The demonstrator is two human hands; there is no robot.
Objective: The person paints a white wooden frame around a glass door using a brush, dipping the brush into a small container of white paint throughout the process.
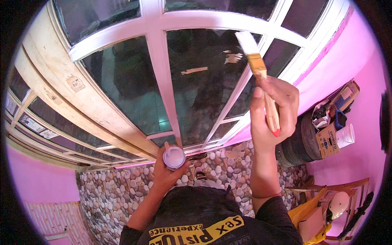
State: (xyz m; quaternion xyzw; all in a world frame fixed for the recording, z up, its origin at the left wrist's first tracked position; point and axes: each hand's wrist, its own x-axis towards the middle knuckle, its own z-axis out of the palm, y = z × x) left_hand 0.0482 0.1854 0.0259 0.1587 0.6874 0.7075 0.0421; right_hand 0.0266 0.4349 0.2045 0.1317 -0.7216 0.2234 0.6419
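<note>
My right hand (277, 106) grips the wooden handle of a paintbrush (257, 63) whose handle end is red. White paint coats its bristles, which are raised near a crossbar of the white window frame (216, 18); whether they touch it I cannot tell. Lower down, my left hand (167, 171) is wrapped round a small round tub of white paint (174, 157), held upright with its top uncovered. Behind the brush, pale torn patches (194, 70) stick to the dark glass pane (192, 98).
Unpainted cream wood (61, 73) with peeling patches runs along the left. To the right stand stacked tyres (300, 141), a cardboard box (328, 141) and a white bucket (346, 135) by the pink wall. A wooden rack with a white helmet (339, 205) is at lower right. The floor (118, 188) is pebble-patterned.
</note>
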